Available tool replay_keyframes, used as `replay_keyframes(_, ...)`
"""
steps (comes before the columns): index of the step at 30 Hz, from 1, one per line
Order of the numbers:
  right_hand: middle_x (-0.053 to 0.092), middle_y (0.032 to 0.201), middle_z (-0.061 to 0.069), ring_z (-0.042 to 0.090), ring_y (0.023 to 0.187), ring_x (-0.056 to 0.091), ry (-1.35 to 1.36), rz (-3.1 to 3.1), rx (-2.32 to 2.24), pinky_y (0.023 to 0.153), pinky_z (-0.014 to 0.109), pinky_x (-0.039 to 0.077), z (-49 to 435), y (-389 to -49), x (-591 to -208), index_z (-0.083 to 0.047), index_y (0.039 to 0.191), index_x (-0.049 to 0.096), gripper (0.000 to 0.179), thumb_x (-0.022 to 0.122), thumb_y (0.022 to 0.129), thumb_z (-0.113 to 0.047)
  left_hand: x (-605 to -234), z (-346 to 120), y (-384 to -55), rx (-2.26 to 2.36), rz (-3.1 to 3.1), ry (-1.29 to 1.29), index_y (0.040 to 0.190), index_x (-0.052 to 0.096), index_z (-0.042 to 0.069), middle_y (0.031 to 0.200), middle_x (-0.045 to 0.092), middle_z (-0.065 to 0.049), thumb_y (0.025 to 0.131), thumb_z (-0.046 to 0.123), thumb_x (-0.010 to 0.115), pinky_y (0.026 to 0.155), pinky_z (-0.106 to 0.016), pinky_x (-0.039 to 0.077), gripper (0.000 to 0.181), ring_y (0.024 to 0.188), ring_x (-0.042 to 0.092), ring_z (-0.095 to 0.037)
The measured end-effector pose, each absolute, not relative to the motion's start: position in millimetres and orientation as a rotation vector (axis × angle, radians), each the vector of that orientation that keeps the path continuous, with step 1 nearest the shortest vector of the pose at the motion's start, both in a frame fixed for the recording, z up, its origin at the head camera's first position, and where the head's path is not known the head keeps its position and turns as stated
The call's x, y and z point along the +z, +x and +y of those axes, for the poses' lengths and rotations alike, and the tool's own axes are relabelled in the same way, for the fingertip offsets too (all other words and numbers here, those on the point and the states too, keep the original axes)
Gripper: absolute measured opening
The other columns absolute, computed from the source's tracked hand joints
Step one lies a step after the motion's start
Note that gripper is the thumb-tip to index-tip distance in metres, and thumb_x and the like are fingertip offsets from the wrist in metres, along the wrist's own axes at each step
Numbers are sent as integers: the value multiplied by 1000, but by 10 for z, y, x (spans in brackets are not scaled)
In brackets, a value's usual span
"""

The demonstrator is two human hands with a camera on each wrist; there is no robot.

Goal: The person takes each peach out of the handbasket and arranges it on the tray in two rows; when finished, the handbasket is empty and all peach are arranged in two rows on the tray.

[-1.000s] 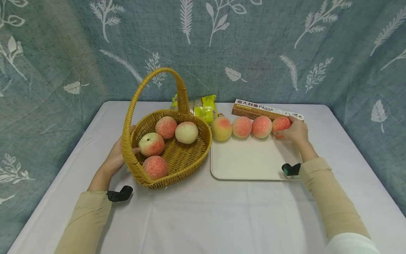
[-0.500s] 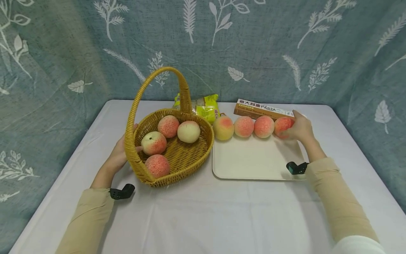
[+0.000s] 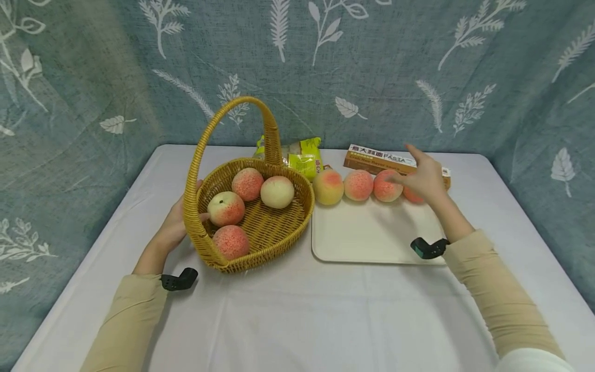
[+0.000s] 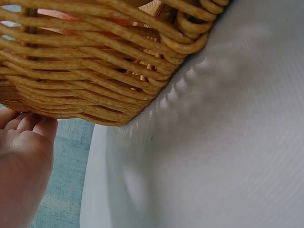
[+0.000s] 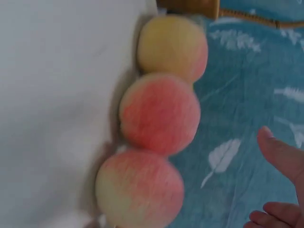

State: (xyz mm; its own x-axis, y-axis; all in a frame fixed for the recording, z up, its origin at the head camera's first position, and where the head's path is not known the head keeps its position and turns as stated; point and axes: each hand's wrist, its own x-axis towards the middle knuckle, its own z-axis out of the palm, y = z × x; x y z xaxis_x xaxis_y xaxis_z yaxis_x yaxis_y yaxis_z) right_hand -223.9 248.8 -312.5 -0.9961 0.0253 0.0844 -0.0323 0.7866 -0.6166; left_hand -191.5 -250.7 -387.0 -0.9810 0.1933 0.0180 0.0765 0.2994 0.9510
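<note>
A wicker basket (image 3: 260,253) with a tall arched handle holds several peaches, among them a pale one (image 3: 277,192) and a red one (image 3: 231,242). My left hand (image 3: 175,225) grips its left side, thumb over the rim; in the left wrist view, fingers (image 4: 40,127) lie against the woven wall. A row of peaches, one of them yellowish (image 3: 328,187), lines the back of a cream tray (image 3: 367,235). Above the row's right end hovers my right hand (image 3: 425,178), thumb and fingers spread, holding nothing. It partly covers the rightmost peach (image 3: 412,196).
Behind the row lies a brown pasta box (image 3: 372,159). A yellow-green packet (image 3: 304,159) sits behind the basket, partly hidden by it. White cloth (image 3: 297,320) covers the table, and a teal leaf-print curtain (image 3: 297,93) hangs close behind.
My right hand has let go of the rightmost peach, lifted off it and shifted left with its fingers spread. The left hand stays on the basket. The head view has shifted slightly.
</note>
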Motion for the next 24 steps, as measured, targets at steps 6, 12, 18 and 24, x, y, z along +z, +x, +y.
replay_keyframes(6,31,154,20,43,131,42,199,-2877,1188,103,51,40,2142,-2218,-3111,-5,153,29,88,79,82,-19,-3898,-2515,-1933,1809,2437,267,156,5,4,160,8,-20,85,-3,60,115,-55,10,90,146,8,-40)
replay_keyframes(12,38,151,17,30,136,40,342,-2723,1600,105,34,40,1828,-2235,-3234,-2,149,37,78,77,83,-10,-3864,-2503,-1903,1841,2406,255,156,5,4,161,7,-18,85,-4,59,116,-52,8,90,146,7,-38)
replay_keyframes(18,47,144,20,30,133,45,335,-2601,1963,106,31,40,1492,-2248,-3341,3,142,45,64,73,85,-3,-3870,-2506,-1904,1843,2395,246,156,6,3,160,9,-19,85,-3,60,115,-55,9,89,146,9,-39)
replay_keyframes(24,50,141,19,30,131,47,428,-2672,1980,105,31,40,1147,-2280,-3378,5,140,47,62,73,85,-7,-3870,-2487,-1900,1862,2378,240,156,6,2,160,9,-20,84,-5,59,115,-55,8,89,146,9,-39)
